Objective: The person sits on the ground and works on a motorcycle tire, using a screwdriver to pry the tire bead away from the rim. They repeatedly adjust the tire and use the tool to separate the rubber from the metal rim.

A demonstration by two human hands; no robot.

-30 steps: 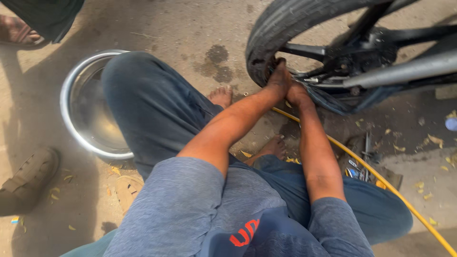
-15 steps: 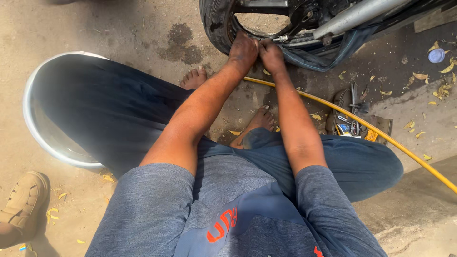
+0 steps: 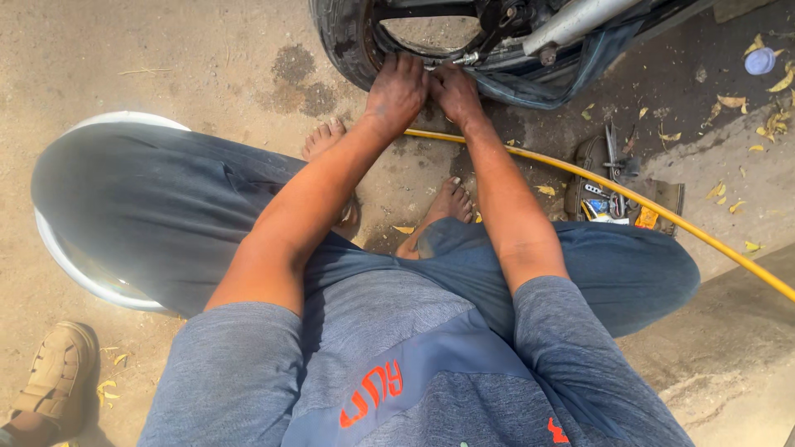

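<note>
A black motorcycle tyre (image 3: 341,43) on its wheel stands on the ground at the top of the view. My left hand (image 3: 397,89), dark with grime, lies over the tyre's lower sidewall with its fingers curled over the inner edge. My right hand (image 3: 454,91) sits right beside it, touching it, fingers closed on the same edge near a small metal valve. A limp dark inner tube (image 3: 571,83) hangs out of the tyre to the right of my hands. My bare feet rest on the ground below the wheel.
A yellow hose (image 3: 654,207) runs from under my hands to the right edge. A pouch of tools (image 3: 617,197) lies beside it. A metal basin (image 3: 91,281) sits behind my left knee. Another person's tan shoe (image 3: 58,377) is at the lower left.
The view has shifted, so the wheel now sits higher in the frame. Both hands have stayed on the tyre's lower edge, pressed close together.
</note>
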